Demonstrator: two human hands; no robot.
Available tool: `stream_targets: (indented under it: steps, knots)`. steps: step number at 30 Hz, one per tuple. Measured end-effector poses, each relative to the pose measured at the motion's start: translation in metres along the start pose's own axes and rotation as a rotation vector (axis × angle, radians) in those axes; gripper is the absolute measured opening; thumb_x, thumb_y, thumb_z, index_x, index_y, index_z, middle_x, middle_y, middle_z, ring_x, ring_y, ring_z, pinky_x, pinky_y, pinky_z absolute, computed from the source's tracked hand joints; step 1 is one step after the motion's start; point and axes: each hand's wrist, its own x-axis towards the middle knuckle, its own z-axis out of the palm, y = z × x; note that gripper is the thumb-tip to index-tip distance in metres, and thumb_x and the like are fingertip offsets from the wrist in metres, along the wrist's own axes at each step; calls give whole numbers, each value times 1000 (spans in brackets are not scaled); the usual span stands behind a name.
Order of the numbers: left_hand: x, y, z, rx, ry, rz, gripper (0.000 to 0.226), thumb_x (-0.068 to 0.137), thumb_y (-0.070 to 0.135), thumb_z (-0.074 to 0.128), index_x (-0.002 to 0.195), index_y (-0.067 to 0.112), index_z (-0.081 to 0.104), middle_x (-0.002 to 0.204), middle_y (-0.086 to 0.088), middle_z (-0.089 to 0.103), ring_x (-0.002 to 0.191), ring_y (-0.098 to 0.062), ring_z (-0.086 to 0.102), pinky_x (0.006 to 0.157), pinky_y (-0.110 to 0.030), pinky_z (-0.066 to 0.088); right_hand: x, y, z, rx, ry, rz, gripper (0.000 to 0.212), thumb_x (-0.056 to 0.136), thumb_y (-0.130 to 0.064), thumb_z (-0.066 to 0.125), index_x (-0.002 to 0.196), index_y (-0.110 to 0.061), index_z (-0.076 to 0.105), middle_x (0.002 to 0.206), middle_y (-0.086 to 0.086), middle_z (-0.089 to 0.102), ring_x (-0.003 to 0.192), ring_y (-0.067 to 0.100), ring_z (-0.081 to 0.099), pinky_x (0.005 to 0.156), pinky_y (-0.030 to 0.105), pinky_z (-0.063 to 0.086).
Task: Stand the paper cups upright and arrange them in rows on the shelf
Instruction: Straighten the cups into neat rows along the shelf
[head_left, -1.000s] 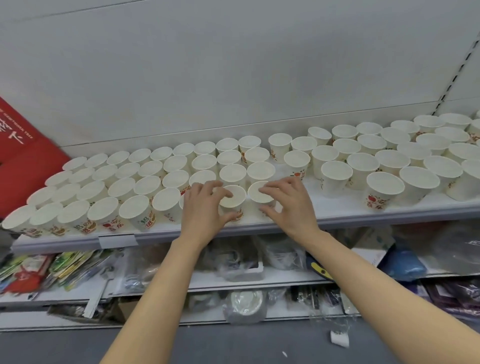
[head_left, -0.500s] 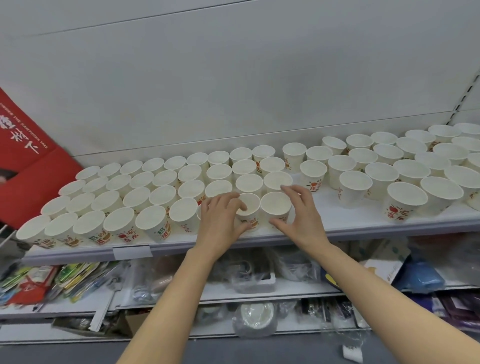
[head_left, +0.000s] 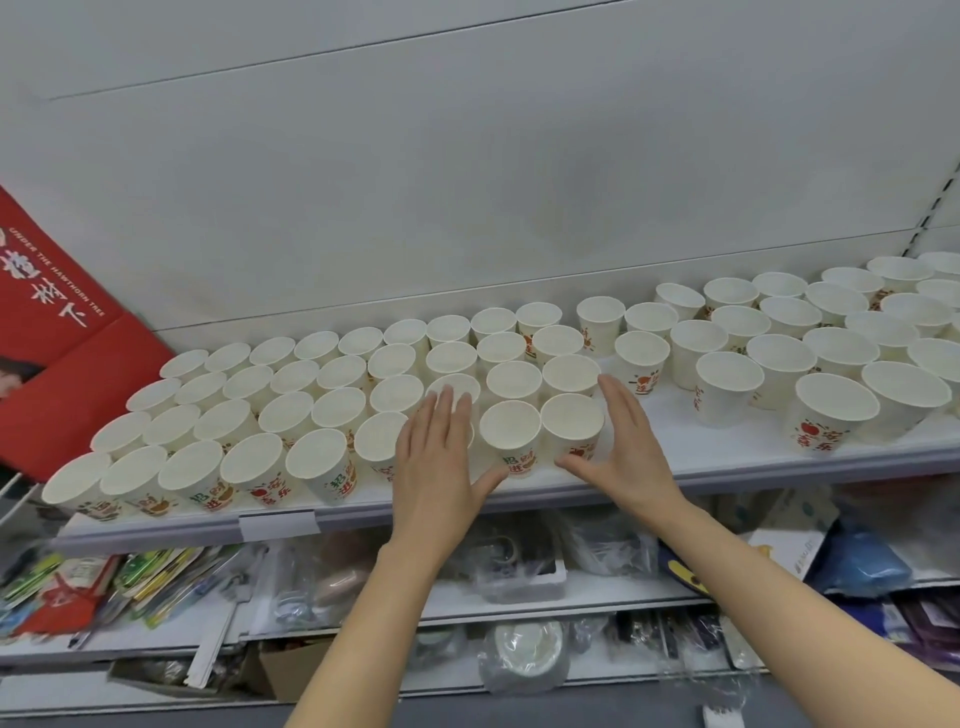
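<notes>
White paper cups (head_left: 511, 434) stand upright in tidy rows from the shelf's (head_left: 727, 460) left end to its middle. Your left hand (head_left: 441, 462) and right hand (head_left: 621, 449), fingers straight and gripping nothing, flank two front-edge cups. Toward the right end, looser cups (head_left: 836, 410) likely still need aligning.

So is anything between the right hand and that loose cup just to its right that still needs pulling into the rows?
Nothing visible: only bare white shelf lies between the right hand and the white printed paper cup.
</notes>
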Motion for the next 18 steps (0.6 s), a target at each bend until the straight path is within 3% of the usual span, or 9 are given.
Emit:
stream_targets:
  steps: [6, 9, 15, 18]
  knots:
    - [-4, -2, 10, -2, -84, -21, 83, 90, 56, 52, 153, 22, 10, 163, -1, 3, 149, -21, -1, 121, -37, 2, 4, -4, 7, 72, -52, 45, 114, 66, -43, 84, 151, -24, 9, 159, -5, 14, 145, 13, 14, 116, 31, 18]
    - [-5, -4, 8, -6, -89, -19, 84, 90, 57, 51, 154, 23, 8, 163, 0, 2, 149, -20, -2, 122, -38, 2, 3, -5, 9, 98, -35, 47, 114, 65, -42, 84, 150, -26, 11, 158, -6, 18, 144, 13, 18, 113, 30, 19]
    - [-19, -42, -8, -84, 37, -32, 94, 80, 66, 59, 153, 22, 17, 162, 1, 11, 149, -17, 7, 121, -40, 9, -2, -7, -2, 42, -30, 88, 114, 67, -44, 82, 152, -19, 9, 160, -3, 11, 146, 15, 13, 117, 34, 16]
    - [-25, -74, -13, -96, 60, -102, 99, 74, 63, 68, 152, 23, 23, 161, 1, 13, 149, -18, 10, 120, -40, 9, -8, -7, -3, -66, 88, -23, 105, 72, -53, 74, 151, -15, 16, 159, 0, 14, 146, 15, 14, 118, 35, 17]
